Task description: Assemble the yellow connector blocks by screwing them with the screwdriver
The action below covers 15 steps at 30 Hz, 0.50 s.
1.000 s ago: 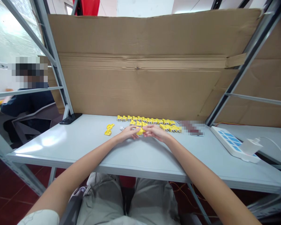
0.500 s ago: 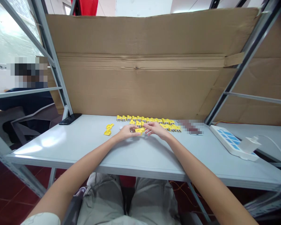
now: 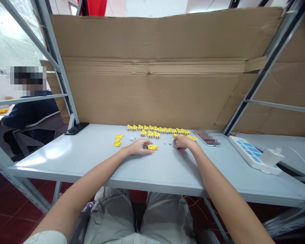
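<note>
My left hand (image 3: pixel 138 147) rests on the table with its fingertips gripping a yellow plastic part (image 3: pixel 152 147), and a dark spot shows at the part's near end. My right hand (image 3: pixel 184 142) stands further right, its fingers curled around a small blue object (image 3: pixel 175 143) that is mostly hidden. Between the hands lie several tiny dark bits (image 3: pixel 167 144). Beyond them stretches a long row of small yellow parts with round eyelets (image 3: pixel 157 130). A linked yellow piece (image 3: pixel 118 139) and a small white piece (image 3: pixel 132 139) lie to the left.
A phone (image 3: pixel 205 137) lies at the back right, and a blue-and-white power strip (image 3: pixel 251 154) with a white charger (image 3: pixel 270 157) sits beyond it. Cardboard (image 3: pixel 147 91) forms the back wall. A seated co-worker (image 3: pixel 30 112) is beyond the metal shelf upright (image 3: pixel 58 74).
My hands have parted. The right hand moved right, away from the yellow part, and the left hand kept it, now nearer me. Tiny dark bits now show on the table.
</note>
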{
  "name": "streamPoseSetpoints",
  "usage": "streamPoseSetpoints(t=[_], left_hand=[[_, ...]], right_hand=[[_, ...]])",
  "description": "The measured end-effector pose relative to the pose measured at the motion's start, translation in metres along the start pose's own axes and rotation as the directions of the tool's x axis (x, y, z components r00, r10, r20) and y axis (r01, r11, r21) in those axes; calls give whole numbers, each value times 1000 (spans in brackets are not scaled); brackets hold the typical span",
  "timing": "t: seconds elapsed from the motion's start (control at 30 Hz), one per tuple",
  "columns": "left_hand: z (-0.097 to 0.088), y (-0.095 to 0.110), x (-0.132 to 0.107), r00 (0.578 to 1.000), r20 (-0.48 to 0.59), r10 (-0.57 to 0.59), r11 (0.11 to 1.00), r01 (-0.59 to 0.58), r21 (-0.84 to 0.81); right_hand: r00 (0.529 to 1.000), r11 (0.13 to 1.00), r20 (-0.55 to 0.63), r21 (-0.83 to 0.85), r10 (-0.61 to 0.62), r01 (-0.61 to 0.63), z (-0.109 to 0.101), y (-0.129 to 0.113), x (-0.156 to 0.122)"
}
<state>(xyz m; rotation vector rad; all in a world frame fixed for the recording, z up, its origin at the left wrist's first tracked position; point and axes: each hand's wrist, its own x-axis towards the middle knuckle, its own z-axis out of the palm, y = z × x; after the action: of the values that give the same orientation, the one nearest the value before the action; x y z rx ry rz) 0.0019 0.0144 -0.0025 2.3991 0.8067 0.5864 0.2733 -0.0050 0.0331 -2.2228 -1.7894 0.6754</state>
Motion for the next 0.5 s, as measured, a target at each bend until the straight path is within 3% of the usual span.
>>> streamPoseSetpoints(t=[0.1,0.17,0.3,0.37,0.5], left_hand=[[-1,1,0,1000,0,17,1000,-17,-14],[-1,2,0,1000,3,30,1000,-30,-10],[-2,2,0,1000,4,27,1000,-27,6],[-2,2,0,1000,5,21,1000,-21,6],[-2,2,0,1000,2,27,1000,-27,8]], right_hand=[[994,984,-79,151,-81,92,-3,-2,0],[959,935,-256,293,-124,199,-4,-4,1],[791,892,-609,327,-53,312,-3,-8,3],[739,900,-672,293,-46,324,-1,-9,4],[736,910,-674,263,-64,321,1,-11,4]])
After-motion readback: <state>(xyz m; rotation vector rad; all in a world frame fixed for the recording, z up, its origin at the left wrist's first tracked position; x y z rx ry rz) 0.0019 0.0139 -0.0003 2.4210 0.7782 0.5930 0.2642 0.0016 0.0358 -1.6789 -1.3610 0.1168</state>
